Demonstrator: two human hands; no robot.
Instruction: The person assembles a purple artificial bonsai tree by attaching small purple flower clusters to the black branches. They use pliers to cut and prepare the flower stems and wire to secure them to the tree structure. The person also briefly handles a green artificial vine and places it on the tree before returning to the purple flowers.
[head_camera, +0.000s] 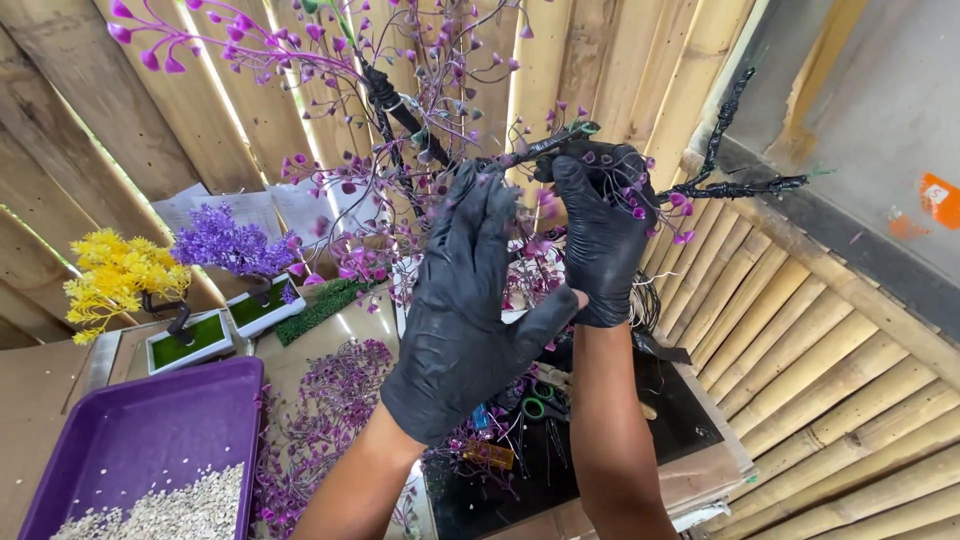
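Gripping a dark branch (545, 147), right hand (600, 235) fingers closed, left hand (470, 300) fingers spread, purple sprigs (330, 410) below

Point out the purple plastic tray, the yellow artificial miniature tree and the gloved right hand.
purple plastic tray (140, 440), head view, bare floor above the gravel
yellow artificial miniature tree (115, 275), head view, middle of its foliage
right hand in black glove (600, 235), head view, back of hand

Your hands: both raised in front of you, both in black gloves, forearms bare below the cuffs. Your left hand (470, 300): back toward you, fingers extended upward and slightly spread, thumb angled out to the right, its tip touching the other hand's wrist. Your right hand (598, 235): held higher and just beside the left, fingers curled closed at the top, forearm rising near vertical.
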